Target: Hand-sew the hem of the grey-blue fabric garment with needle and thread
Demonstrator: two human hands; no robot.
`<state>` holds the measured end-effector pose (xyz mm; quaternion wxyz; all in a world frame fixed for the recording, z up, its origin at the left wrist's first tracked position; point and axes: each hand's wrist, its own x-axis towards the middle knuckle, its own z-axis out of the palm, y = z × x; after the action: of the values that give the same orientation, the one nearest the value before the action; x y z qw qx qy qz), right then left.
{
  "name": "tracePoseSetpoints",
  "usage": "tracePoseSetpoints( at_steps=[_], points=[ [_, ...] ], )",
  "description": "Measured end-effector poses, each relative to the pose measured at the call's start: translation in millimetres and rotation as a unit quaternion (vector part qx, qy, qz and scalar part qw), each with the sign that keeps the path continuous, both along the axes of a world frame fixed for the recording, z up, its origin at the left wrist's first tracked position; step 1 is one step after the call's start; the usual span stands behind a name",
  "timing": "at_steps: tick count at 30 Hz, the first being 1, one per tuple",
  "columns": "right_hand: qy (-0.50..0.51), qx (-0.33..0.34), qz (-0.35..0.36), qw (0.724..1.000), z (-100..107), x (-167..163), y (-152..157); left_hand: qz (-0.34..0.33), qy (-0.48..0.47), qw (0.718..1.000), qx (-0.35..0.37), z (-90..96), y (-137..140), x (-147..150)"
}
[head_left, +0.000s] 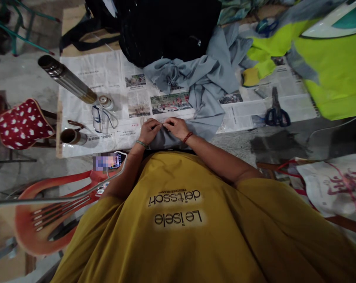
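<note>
Probable bag (166, 31) behind grey cloth (209, 84)

Left of the grip stand an orange chair (23, 220) and a red seat (23, 125). Dim grey floor (13, 80) lies beyond.

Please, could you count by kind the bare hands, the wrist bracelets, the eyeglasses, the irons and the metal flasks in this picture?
Bare hands, left hand and right hand, at the crumpled grey cloth: 2
Bracelets, a thin green bracelet and a red beaded bracelet: 2
Dark-framed eyeglasses: 1
White-and-teal iron: 1
Tall silver metal flask: 1
Total: 7
</note>
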<state>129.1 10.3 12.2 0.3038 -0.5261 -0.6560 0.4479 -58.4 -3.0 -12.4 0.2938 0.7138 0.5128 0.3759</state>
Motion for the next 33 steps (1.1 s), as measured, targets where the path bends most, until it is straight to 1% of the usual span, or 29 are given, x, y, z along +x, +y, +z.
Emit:
tracePoseSetpoints(
  at_steps=[2, 5, 9, 11, 13, 16, 19, 24, 26, 27, 31, 33],
  points=[
    [-0.007, 0.003, -0.006, 1.0, 3.2, 4.4, 1.7, 0.001, 0.011, 1.0, 0.001, 0.4, 0.5, 0.9],
    [0.002, -0.004, -0.033, 0.999, 7.9, 11.8, 4.2, 0.003, 0.024, 1.0, 0.012, 0.6, 1.8, 2.4],
    [0.05, -0.056, -0.057, 0.996, 14.4, 10.6, 5.2, -0.002, 0.042, 0.999, 0.011, 1.1, 2.6, 3.1],
    [0.073, -0.081, -0.049, 0.993, 16.8, 4.9, 5.4, -0.007, 0.044, 0.999, 0.009, 1.1, 2.5, 2.8],
    [0.073, -0.092, -0.026, 0.993, 17.5, -1.3, 5.7, -0.011, 0.04, 0.999, 0.013, 0.6, 2.5, 2.5],
    [0.031, -0.064, 0.004, 0.997, 14.7, -6.3, 6.5, -0.011, 0.043, 0.999, 0.018, -1.1, 3.1, 1.8],
    [0.005, -0.035, 0.012, 0.999, 10.4, -5.8, 6.9, -0.014, 0.062, 0.998, 0.018, -3.5, 4.4, 0.9],
    [0.0, -0.068, 0.037, 0.997, 9.3, -2.0, 7.4, -0.01, 0.059, 0.998, 0.028, -5.6, 5.4, 0.7],
    [0.0, -0.07, 0.036, 0.997, 10.5, -1.9, 7.1, -0.006, 0.056, 0.998, 0.026, -5.0, 4.9, 1.3],
    [-0.002, -0.059, 0.034, 0.998, 11.1, -2.2, 6.9, -0.005, 0.056, 0.998, 0.023, -4.6, 4.6, 1.6],
    [-0.036, 0.022, 0.033, 0.999, 12.9, -3.6, 6.2, -0.003, 0.063, 0.998, 0.02, -3.9, 4.3, 2.2],
    [-0.047, 0.033, 0.04, 0.998, 13.2, -3.8, 6.1, 0.0, 0.068, 0.997, 0.021, -4.5, 4.6, 1.9]
  ],
)
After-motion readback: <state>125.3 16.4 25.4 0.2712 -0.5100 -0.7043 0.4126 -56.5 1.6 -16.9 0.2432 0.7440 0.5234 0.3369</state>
